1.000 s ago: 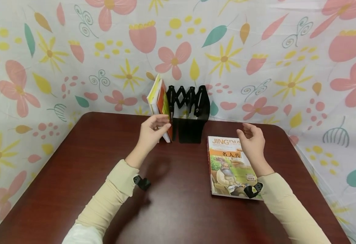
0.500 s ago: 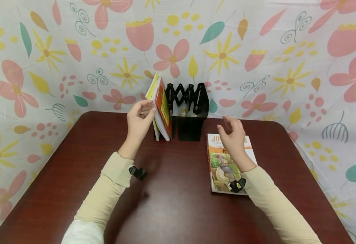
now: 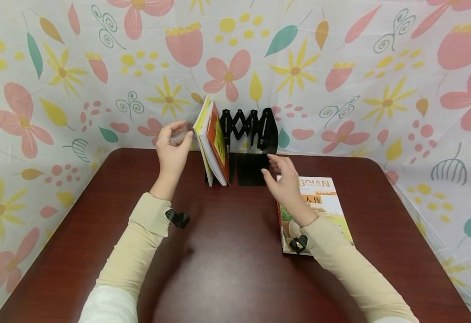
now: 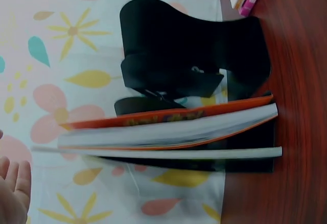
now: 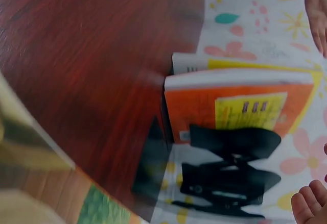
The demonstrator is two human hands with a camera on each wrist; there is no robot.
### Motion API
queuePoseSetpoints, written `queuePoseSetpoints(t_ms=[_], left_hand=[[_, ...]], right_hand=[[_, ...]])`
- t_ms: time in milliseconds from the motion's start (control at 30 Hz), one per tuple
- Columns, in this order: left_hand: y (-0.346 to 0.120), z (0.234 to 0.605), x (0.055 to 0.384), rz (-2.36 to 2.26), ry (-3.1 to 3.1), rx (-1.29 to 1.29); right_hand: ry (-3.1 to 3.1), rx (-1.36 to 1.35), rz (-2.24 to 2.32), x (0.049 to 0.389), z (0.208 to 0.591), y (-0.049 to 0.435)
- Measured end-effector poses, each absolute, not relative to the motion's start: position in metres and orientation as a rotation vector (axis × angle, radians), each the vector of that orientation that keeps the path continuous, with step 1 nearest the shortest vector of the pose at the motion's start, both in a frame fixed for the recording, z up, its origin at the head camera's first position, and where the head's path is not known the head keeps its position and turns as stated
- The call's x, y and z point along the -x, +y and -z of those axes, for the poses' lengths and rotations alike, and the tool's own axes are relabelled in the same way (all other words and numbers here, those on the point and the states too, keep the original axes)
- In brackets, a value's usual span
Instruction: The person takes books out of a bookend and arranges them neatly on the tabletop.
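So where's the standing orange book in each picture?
Head: the orange book is near the middle, just left of the black stand.
Left wrist: just below the middle, lying sideways in the picture, under the black stand.
Right wrist: right of the middle, above most of the stand.
Shared landmark: the black stand is in all three.

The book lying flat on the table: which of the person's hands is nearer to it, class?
Right. The right hand overlaps the left edge of the flat book in the head view; the left hand is farther off, left of the standing books.
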State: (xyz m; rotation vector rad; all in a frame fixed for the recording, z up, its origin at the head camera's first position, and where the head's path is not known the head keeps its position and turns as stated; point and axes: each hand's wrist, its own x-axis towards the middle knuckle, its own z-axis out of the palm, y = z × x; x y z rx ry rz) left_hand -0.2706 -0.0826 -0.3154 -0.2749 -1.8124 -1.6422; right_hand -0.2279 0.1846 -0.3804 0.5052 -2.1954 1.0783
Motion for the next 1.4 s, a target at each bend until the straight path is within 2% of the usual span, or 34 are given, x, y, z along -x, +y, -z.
queuePoseSetpoints(t_ms=[467, 733, 900, 1133, 1400], left_hand=[[-0.089, 0.327, 0.294, 1.713, -1.972, 0.359], [-0.090, 0.329, 0.304, 1.951, -2.015, 0.338], [-0.090, 0.332, 0.305, 2.006, -2.081, 0.299], [-0.083, 0.312, 0.284, 1.950, -2.191, 0.335], [-0.088, 0.330, 0.300, 1.974, -2.159, 0.381]], right_hand=[[-2.416, -0.539, -1.127, 0.235, 0.399, 0.141], [-2.492, -0.511, -1.206, 0.245, 0.403, 0.116], [-2.507, -0.458, -1.317, 0.252, 0.411, 0.101], [-2.575, -0.364, -1.319, 0.262, 0.419, 0.087], [-2.620, -0.259, -1.273, 0.275, 0.425, 0.072]])
